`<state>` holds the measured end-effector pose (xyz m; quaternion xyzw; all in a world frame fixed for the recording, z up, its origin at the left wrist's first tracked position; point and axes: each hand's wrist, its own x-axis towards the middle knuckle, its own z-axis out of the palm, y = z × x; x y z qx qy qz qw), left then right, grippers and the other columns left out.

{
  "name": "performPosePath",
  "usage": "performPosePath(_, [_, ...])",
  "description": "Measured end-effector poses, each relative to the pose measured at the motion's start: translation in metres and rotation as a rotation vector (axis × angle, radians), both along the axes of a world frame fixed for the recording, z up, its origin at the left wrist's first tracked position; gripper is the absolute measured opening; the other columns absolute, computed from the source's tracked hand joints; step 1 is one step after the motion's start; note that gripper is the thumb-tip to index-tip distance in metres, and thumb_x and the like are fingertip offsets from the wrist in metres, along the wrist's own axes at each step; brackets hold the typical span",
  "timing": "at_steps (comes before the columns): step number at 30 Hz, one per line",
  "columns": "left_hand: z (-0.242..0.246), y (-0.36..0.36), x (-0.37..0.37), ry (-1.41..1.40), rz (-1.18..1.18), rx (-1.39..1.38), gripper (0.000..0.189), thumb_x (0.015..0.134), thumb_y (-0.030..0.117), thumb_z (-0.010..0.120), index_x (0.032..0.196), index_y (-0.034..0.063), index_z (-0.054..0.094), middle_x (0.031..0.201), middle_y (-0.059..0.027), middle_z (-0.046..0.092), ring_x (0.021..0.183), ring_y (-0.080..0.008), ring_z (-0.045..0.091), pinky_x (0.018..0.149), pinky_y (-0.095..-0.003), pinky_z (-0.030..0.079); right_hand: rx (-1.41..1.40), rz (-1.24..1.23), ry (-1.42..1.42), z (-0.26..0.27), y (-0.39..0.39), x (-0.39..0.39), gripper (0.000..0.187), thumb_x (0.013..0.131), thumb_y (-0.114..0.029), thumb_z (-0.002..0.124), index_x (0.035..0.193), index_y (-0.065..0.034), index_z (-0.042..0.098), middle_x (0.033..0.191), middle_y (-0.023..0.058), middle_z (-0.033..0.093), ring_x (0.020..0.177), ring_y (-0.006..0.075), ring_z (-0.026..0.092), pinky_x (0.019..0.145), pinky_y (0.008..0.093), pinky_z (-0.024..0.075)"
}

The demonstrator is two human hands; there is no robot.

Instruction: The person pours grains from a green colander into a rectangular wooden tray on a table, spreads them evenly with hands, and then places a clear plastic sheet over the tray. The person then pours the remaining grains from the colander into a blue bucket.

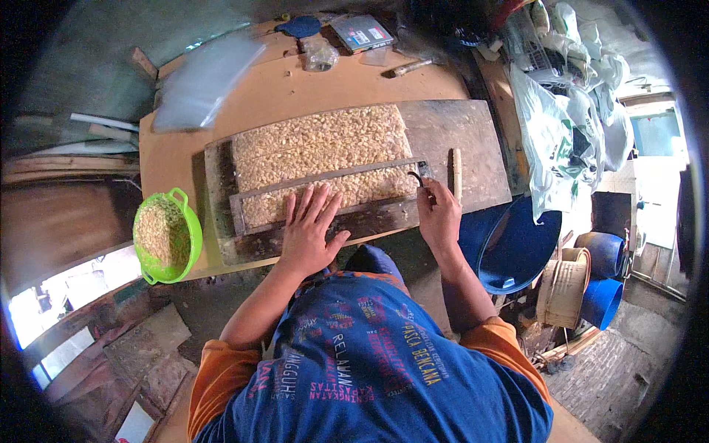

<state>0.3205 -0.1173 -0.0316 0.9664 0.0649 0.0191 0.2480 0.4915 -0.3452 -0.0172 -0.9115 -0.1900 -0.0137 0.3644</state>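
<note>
A flat slab of pale soybeans [321, 147] lies on a worn wooden board [460, 127], with a narrow wooden frame [332, 173] laid around its near strip. My left hand [313, 224] rests palm down, fingers spread, on the beans' near edge and the frame's near side. In my right hand [437, 213], at the slab's right end, is a small dark curved tool [415, 177], pinched between the fingers; its kind cannot be told. Just right of that hand lies a short pale wooden stick [456, 174]. A green plastic colander [194, 238] holding loose beans stands at the table's left edge.
Clear plastic sheets [207, 83] lie at the back left of the table [354, 80]. A boxed item [363, 33], a plastic bag [320, 54] and a stick [410, 67] are at the back. Plastic bags [554, 133] hang at right, above blue barrels [515, 249].
</note>
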Motion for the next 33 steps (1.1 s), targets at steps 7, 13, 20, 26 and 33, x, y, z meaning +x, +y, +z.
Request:
performPosePath(7, [0.0, -0.003, 0.0, 0.017, 0.023, 0.005, 0.071, 0.096, 0.049, 0.06, 0.156, 0.014, 0.044, 0.163, -0.0144, 0.037, 0.154, -0.0378, 0.025, 0.126, -0.0577, 0.01, -0.147, 0.088, -0.074, 0.001, 0.004, 0.013, 0.019, 0.092, -0.006, 0.068, 0.111, -0.0041, 0.071, 0.097, 0.019, 0.072, 0.079, 0.0348, 0.072, 0.071, 0.0393, 0.0572])
performPosePath(13, [0.0, -0.007, -0.001, 0.027, 0.046, 0.01, 0.069, 0.097, 0.049, 0.059, 0.155, 0.0127, 0.045, 0.162, -0.0141, 0.038, 0.153, -0.0382, 0.027, 0.126, -0.0579, 0.011, -0.081, 0.069, -0.085, 0.007, 0.0, 0.013, 0.016, 0.093, -0.009, 0.068, 0.109, -0.007, 0.07, 0.092, 0.0164, 0.071, 0.08, 0.0371, 0.071, 0.07, 0.0445, 0.0566])
performPosePath(20, [0.0, -0.008, -0.014, 0.016, 0.169, 0.094, 0.071, 0.093, 0.043, 0.065, 0.153, 0.0109, 0.047, 0.162, -0.0154, 0.039, 0.152, -0.0409, 0.028, 0.124, -0.06, 0.013, 0.12, -0.187, 0.135, -0.022, -0.027, 0.063, 0.015, 0.094, -0.012, 0.07, 0.105, -0.0017, 0.07, 0.087, 0.0134, 0.072, 0.077, 0.0183, 0.07, 0.071, 0.0334, 0.0538])
performPosePath(26, [0.003, -0.002, -0.034, 0.045, 0.27, 0.157, 0.07, 0.093, 0.042, 0.065, 0.154, 0.0133, 0.046, 0.163, -0.018, 0.035, 0.153, -0.0432, 0.025, 0.123, -0.0622, 0.013, 0.397, -0.193, 0.334, -0.053, -0.027, 0.151, 0.016, 0.095, -0.013, 0.071, 0.105, -0.0011, 0.068, 0.084, 0.0036, 0.067, 0.071, 0.0112, 0.06, 0.064, 0.0272, 0.0486])
performPosePath(33, [0.008, 0.004, -0.055, 0.087, 0.398, 0.208, 0.07, 0.095, 0.043, 0.062, 0.154, 0.0097, 0.045, 0.164, -0.0208, 0.031, 0.153, -0.0446, 0.023, 0.123, -0.0636, 0.012, 0.409, -0.299, 0.412, -0.096, -0.008, 0.236, 0.019, 0.092, -0.015, 0.075, 0.107, -0.0031, 0.071, 0.083, 0.0019, 0.067, 0.065, 0.0108, 0.059, 0.051, 0.0279, 0.0449])
